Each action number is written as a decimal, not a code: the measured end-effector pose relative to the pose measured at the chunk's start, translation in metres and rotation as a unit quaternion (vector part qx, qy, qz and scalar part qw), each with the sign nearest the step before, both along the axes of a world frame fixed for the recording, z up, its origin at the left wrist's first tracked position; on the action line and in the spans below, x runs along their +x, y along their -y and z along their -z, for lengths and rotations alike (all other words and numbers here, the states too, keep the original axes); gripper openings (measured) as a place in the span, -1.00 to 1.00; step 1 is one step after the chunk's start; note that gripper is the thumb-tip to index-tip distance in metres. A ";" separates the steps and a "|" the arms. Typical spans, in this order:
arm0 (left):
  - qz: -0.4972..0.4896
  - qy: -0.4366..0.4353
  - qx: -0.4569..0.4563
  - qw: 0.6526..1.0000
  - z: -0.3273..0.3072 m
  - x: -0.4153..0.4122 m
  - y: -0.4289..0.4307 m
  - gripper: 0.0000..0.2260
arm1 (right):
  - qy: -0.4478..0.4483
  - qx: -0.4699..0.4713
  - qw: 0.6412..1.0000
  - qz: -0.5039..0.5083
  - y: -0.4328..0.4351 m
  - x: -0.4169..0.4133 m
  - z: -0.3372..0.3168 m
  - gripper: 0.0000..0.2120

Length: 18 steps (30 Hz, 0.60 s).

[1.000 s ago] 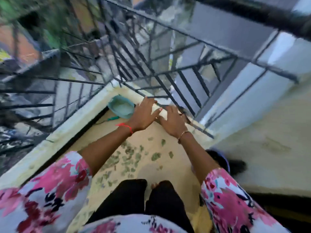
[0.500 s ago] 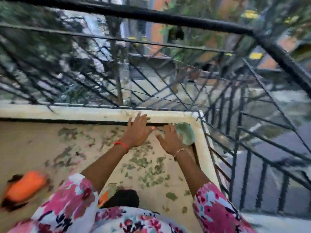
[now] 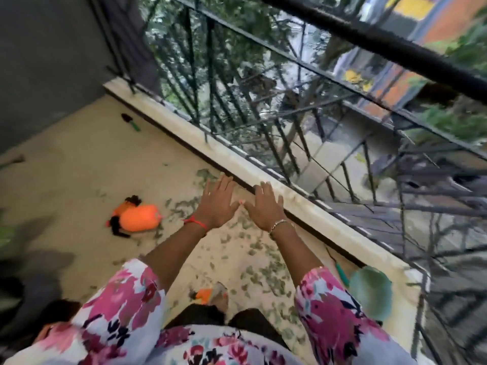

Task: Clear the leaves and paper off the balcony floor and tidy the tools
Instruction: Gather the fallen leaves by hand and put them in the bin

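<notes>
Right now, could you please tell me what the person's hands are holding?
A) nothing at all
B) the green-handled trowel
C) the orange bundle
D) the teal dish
A: the left hand and right hand are spread flat and empty, while the orange bundle, trowel and teal dish lie apart from them.

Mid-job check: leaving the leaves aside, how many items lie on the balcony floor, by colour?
Orange: 2, a large bundle and a small piece
Green-handled: 2, a trowel and a tool
Teal: 1, a dish
Total: 5 clearly visible
</notes>
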State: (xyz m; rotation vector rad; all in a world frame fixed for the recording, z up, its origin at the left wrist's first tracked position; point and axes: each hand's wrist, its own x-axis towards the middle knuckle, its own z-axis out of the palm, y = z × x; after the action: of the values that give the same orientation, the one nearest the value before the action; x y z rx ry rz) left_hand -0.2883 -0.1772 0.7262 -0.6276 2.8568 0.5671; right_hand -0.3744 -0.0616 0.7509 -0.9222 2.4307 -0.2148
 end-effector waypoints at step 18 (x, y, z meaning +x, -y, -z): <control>-0.283 0.041 -0.001 0.958 0.015 0.011 0.270 -0.18 | -0.001 0.006 0.952 -0.307 0.343 -0.047 0.024 -0.47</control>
State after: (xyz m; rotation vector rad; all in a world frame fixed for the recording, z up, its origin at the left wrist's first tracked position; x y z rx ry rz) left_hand -0.2775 -0.4468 0.7116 -1.4476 2.5792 0.5901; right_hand -0.4213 -0.4042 0.7269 -1.6107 2.0192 0.0296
